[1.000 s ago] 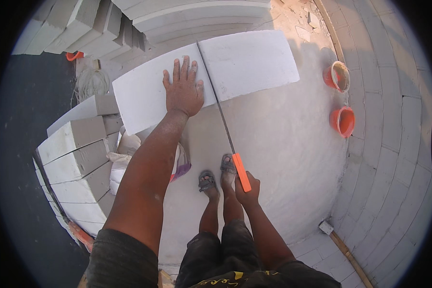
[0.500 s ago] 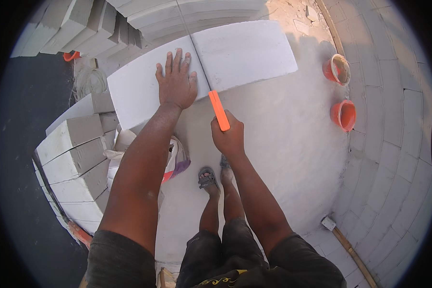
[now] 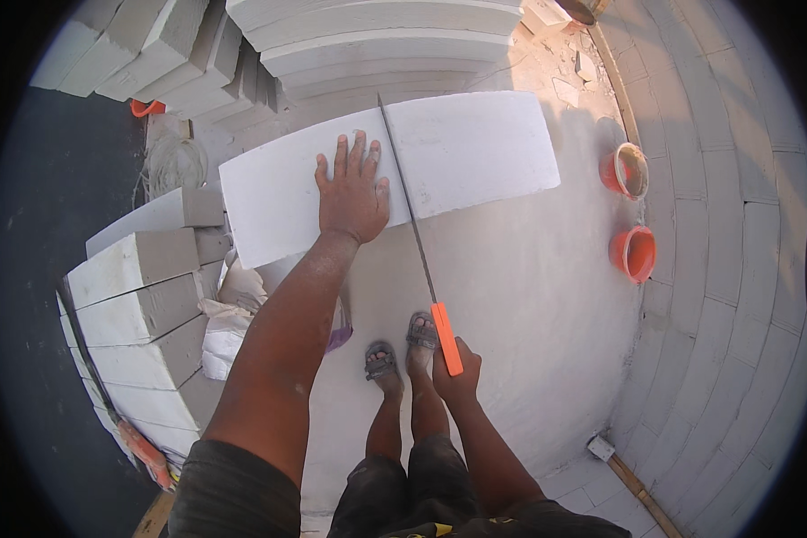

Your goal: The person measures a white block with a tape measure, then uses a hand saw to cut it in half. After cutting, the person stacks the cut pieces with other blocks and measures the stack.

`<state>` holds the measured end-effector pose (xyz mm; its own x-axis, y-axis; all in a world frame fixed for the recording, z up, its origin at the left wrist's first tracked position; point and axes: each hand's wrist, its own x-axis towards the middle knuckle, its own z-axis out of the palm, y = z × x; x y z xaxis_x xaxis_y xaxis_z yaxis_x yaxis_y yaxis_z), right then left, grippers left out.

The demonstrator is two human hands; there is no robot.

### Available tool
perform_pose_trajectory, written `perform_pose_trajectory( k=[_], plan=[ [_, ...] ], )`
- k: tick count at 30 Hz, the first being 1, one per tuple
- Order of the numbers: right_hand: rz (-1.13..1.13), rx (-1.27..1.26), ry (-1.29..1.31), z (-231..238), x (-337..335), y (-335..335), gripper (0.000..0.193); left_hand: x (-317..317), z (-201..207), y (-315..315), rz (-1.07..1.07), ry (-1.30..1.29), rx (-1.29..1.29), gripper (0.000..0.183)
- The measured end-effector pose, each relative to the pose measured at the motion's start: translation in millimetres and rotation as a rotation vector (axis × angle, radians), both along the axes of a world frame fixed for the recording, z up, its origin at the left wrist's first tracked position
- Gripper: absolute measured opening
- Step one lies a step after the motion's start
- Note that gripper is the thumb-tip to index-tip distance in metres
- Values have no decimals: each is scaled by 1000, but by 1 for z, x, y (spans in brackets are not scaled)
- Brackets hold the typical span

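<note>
A long white building block (image 3: 480, 148) lies crosswise in front of me, with whatever bears it mostly hidden beneath. My left hand (image 3: 354, 197) presses flat on its top, left of the blade, fingers spread. My right hand (image 3: 457, 372) is wrapped round the orange handle of a handsaw (image 3: 419, 242), low and near my feet. The saw's dark blade runs from the handle up across the block, its tip just past the far edge. How deep the blade sits in the block I cannot tell.
White blocks are stacked at the left (image 3: 166, 260) and in a far pile (image 3: 377, 45). A partly hidden sack (image 3: 229, 327) stands by the left stack. Two orange buckets (image 3: 632, 254) sit along the right block wall (image 3: 717, 242). A wooden-handled tool (image 3: 641, 489) lies lower right.
My right hand has pulled the saw back toward me, so more blade shows on the near side of the block. My left hand stays on the block. The view has shifted slightly.
</note>
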<state>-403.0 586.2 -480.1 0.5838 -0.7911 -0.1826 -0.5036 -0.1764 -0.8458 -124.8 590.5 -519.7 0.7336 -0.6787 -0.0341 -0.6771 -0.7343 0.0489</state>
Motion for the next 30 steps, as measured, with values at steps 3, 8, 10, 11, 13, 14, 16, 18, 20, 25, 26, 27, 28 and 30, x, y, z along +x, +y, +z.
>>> perform_pose_trajectory(
  k=[3,8,10,11,13,14,16,18,20,25,26,27,28,30],
  plan=[
    [68,160,114,11,53,-38,15,5,-2,1,-14,-22,-71,59],
    [-1,38,35,0,11,-2,19,3,0,-1,-28,23,-93,59],
    [-15,66,50,13,14,0,19,-1,-5,4,-21,23,-82,59],
    [2,99,82,17,15,-4,19,1,-4,4,-24,-3,-113,59],
    [94,193,144,4,70,-52,19,6,3,-6,-39,19,-113,59],
    [62,214,141,5,66,-45,19,9,3,-5,-34,25,-102,59],
    [14,260,143,13,36,-15,19,-6,-4,5,-30,45,-74,60],
    [-42,123,147,18,11,6,16,2,-2,5,-29,19,-76,60],
    [-16,30,118,21,1,6,11,-1,-1,4,-39,14,-106,61],
    [25,210,33,8,77,-44,19,-9,2,-5,-32,58,-64,60],
    [41,121,152,6,33,-18,19,-12,-1,2,-21,84,-62,60],
    [50,93,161,13,17,-8,21,-4,-1,5,-13,87,-55,60],
    [50,39,148,14,8,-5,22,9,-2,2,-8,40,-73,60],
    [58,108,126,9,-18,-23,25,2,0,3,-22,25,-94,60]
  ],
)
